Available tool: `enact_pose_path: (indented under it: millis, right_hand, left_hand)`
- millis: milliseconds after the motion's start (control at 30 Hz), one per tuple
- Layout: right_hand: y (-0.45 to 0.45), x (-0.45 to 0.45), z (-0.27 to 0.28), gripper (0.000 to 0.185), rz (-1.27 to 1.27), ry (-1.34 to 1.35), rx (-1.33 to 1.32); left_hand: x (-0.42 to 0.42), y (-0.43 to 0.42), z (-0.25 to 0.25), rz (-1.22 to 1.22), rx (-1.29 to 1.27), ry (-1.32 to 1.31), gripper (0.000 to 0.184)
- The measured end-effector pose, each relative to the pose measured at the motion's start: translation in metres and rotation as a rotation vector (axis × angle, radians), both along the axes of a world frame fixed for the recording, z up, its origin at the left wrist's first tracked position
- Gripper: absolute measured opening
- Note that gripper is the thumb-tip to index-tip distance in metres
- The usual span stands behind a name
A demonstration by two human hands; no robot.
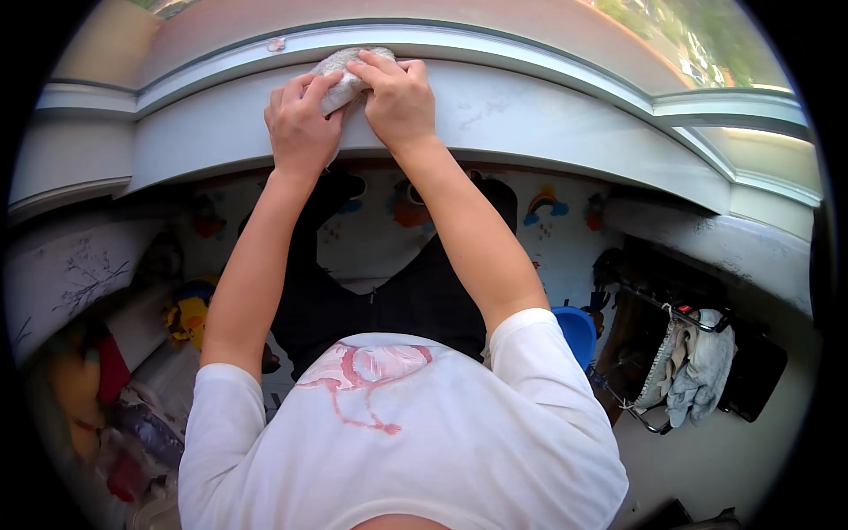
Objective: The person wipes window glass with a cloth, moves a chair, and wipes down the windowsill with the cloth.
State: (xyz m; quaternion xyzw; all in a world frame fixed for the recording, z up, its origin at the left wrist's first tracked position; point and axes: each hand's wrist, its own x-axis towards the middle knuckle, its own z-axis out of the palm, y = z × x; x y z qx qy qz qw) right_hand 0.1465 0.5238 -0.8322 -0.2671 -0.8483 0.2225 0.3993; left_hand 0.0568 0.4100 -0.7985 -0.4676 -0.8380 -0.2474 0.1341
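A whitish, bunched-up cloth (340, 64) is held between both hands at the far edge of the white windowsill (530, 115), against the window frame. My left hand (303, 115) has its fingers curled onto the cloth's near left side. From the right, my right hand (397, 93) grips the same cloth, thumb and fingers bent over its top. Part of the cloth hangs down below the hands. Both arms reach straight forward. Whether the cloth is wet cannot be seen.
A small pale pinkish thing (276, 43) sits on the window frame left of the cloth. Below right are a blue basin (575, 336) and a rack with a hanging grey cloth (702, 371). Several toys, one yellow (187, 318), lie at the lower left.
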Motion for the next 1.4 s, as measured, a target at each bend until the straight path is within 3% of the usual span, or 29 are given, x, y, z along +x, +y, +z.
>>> enact_pose_path:
  millis: [233,567,767,900,1267,1400]
  right_hand:
    - [0.041,0.051,-0.001,0.038,0.014,-0.065,-0.007]
    - [0.126,0.179,-0.004,0.045,-0.294,-0.180,-0.104]
    - [0.121,0.164,-0.014,0.043,-0.322,-0.103,-0.013]
    - [0.106,0.141,-0.008,0.041,-0.280,-0.112,-0.086]
    - [0.022,0.011,-0.004,0.032,0.031,0.052,-0.111]
    - [0.017,0.009,-0.003,0.033,0.048,0.067,-0.155]
  left_hand:
    - [0.031,0.037,-0.007,-0.105,0.000,0.069,0.038]
    - [0.143,0.159,-0.038,-0.285,0.134,-0.045,0.040]
    - [0.132,0.148,-0.038,-0.316,0.104,-0.062,0.041]
    - [0.114,0.127,-0.027,-0.279,0.089,-0.110,0.041]
    - [0.024,0.014,0.001,0.011,0.016,-0.102,0.038]
    - [0.023,0.011,0.001,0.057,0.026,-0.075,0.040]
